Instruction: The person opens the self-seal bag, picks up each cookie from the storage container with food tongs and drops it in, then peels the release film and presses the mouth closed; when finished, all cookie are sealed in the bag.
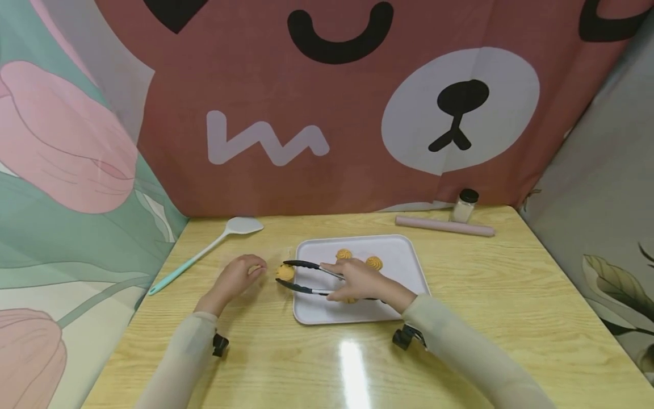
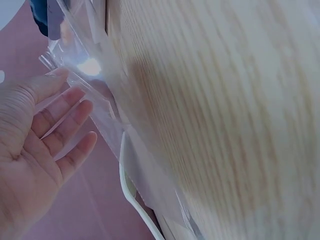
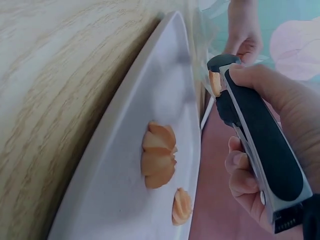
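My right hand (image 1: 357, 278) grips metal tongs with black handles and black tips (image 3: 265, 145). Between the tips is a golden piped cookie (image 1: 285, 272), just past the left edge of the white tray (image 1: 409, 295). With thumb and fingertips, my left hand (image 1: 237, 281) pinches the rim of a clear plastic bag (image 2: 100, 90), seen best in the left wrist view. The bag lies near the cookie and is faint in the head view. On the tray are several more cookies (image 1: 374, 262), one of them partly hidden under my right hand.
A white spatula with a mint handle (image 1: 204, 250) lies at the back left of the wooden table (image 1: 286, 363). A pink rolling pin (image 1: 444, 226) and a black-lidded jar (image 1: 464, 207) are at the back right. Printed cloth (image 1: 352, 91) hangs behind the table.
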Demonstrator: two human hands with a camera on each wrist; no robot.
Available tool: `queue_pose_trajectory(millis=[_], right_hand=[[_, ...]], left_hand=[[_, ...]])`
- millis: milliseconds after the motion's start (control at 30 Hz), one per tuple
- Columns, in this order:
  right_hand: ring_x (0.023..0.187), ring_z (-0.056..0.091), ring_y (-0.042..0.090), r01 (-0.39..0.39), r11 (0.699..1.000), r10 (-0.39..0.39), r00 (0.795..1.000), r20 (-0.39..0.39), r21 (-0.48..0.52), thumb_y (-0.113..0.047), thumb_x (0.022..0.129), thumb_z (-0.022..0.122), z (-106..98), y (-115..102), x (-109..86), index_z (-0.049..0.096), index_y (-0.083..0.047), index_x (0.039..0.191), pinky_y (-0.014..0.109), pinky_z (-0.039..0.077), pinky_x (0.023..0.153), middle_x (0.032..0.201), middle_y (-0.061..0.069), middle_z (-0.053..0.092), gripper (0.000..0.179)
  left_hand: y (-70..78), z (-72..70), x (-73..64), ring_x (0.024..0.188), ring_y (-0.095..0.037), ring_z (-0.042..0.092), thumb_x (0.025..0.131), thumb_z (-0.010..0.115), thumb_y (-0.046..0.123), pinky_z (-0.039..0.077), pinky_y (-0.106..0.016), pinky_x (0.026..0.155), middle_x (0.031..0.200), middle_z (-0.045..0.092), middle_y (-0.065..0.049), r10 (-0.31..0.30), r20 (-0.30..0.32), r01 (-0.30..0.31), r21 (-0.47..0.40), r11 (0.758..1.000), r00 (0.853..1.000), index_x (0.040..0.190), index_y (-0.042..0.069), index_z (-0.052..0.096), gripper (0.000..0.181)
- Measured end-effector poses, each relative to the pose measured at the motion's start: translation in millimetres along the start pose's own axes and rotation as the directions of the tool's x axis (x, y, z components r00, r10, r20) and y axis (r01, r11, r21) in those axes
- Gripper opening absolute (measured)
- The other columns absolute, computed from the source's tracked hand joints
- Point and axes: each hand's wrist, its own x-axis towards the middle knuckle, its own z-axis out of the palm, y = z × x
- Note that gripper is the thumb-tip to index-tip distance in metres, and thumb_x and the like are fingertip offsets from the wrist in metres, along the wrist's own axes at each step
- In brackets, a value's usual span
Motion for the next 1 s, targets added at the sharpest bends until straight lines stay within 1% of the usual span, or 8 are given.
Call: queue_pose_trajectory(millis=[100, 233, 300, 367, 500, 600, 800, 1000], right_hand=[[0.101, 0.061, 0.030, -0.022, 1.000, 0.022, 1.000, 0.019, -0.015, -0.042, 0.078, 0.076, 3.6, -2.0, 7.0, 0.046, -0.014, 0.141, 0.039, 0.053, 0.078, 0.128, 0.026, 0.053, 0.075], [0.081, 0.057, 0.016, -0.046, 0.998, 0.047, 0.998, 0.036, -0.031, -0.041, 0.077, 0.077, 9.2, -2.3, 16.8, 0.045, -0.014, 0.141, 0.032, 0.049, 0.068, 0.114, 0.017, 0.061, 0.076], [0.077, 0.053, 0.013, -0.057, 0.997, 0.059, 0.997, 0.045, -0.048, -0.042, 0.077, 0.077, 12.4, -1.0, 20.9, 0.045, -0.015, 0.141, 0.029, 0.046, 0.064, 0.108, 0.013, 0.062, 0.077], [0.072, 0.048, 0.011, -0.052, 0.997, 0.055, 0.997, 0.049, -0.060, -0.041, 0.076, 0.078, 15.4, 0.1, 24.8, 0.046, -0.015, 0.141, 0.027, 0.043, 0.060, 0.101, 0.009, 0.061, 0.077], [0.070, 0.045, 0.011, -0.016, 0.997, 0.020, 0.999, 0.049, -0.076, -0.041, 0.076, 0.078, 19.2, -0.9, 33.8, 0.046, -0.014, 0.141, 0.026, 0.041, 0.057, 0.095, 0.008, 0.061, 0.077], [0.067, 0.044, 0.011, 0.014, 0.997, -0.011, 0.999, 0.044, -0.074, -0.040, 0.076, 0.077, 19.2, -3.8, 39.8, 0.046, -0.012, 0.140, 0.025, 0.040, 0.055, 0.091, 0.008, 0.060, 0.077], [0.065, 0.041, 0.010, 0.053, 0.996, -0.049, 0.997, 0.051, -0.066, -0.040, 0.076, 0.078, 19.5, -6.9, 47.4, 0.046, -0.011, 0.140, 0.025, 0.037, 0.056, 0.087, 0.009, 0.061, 0.077], [0.062, 0.036, 0.008, 0.064, 0.996, -0.060, 0.996, 0.070, -0.055, -0.041, 0.076, 0.078, 21.7, -7.7, 54.2, 0.046, -0.012, 0.140, 0.023, 0.032, 0.055, 0.083, 0.007, 0.060, 0.076]], left_hand=[[-0.3, -1.3, -1.0, 0.096, -0.032, 0.063, 0.087, 0.067, 0.006, 0.049, -0.047, 0.087, 0.098, 0.069, -0.011, -0.001, -0.008, 0.001, -0.017, 1.000, 1.000, 0.093, 0.003, 0.069, 0.007], [-0.7, -0.4, -0.5, 0.095, -0.031, 0.063, 0.087, 0.066, 0.005, 0.050, -0.046, 0.086, 0.097, 0.068, -0.011, -0.008, -0.016, 0.007, -0.046, 0.999, 1.000, 0.094, 0.003, 0.069, 0.008], [-0.6, 2.1, -0.2, 0.095, -0.031, 0.063, 0.088, 0.066, 0.005, 0.051, -0.046, 0.085, 0.098, 0.068, -0.011, -0.011, -0.015, 0.010, -0.064, 0.998, 1.000, 0.095, 0.003, 0.069, 0.008], [0.3, 4.5, 0.0, 0.094, -0.030, 0.064, 0.088, 0.065, 0.005, 0.051, -0.045, 0.084, 0.098, 0.068, -0.010, -0.012, -0.019, 0.010, -0.081, 0.997, 1.000, 0.095, 0.003, 0.069, 0.008], [0.6, 5.4, -0.8, 0.093, -0.029, 0.064, 0.088, 0.064, 0.004, 0.052, -0.044, 0.083, 0.097, 0.068, -0.010, -0.009, -0.044, 0.004, -0.103, 0.995, 0.999, 0.093, 0.003, 0.068, 0.007], [-0.5, 4.5, -0.1, 0.092, -0.028, 0.064, 0.090, 0.063, 0.005, 0.052, -0.043, 0.082, 0.095, 0.068, -0.009, -0.004, -0.055, -0.002, -0.108, 0.994, 0.998, 0.093, 0.004, 0.067, 0.006], [-1.0, 3.2, 0.9, 0.092, -0.028, 0.064, 0.093, 0.058, 0.007, 0.052, -0.045, 0.080, 0.095, 0.068, -0.008, -0.020, -0.037, 0.015, -0.123, 0.992, 0.999, 0.095, 0.005, 0.062, 0.004], [-1.7, 4.1, 1.1, 0.093, -0.028, 0.063, 0.092, 0.059, 0.005, 0.050, -0.045, 0.083, 0.096, 0.067, -0.010, -0.013, -0.063, 0.006, -0.118, 0.993, 0.998, 0.095, 0.004, 0.061, 0.004]])
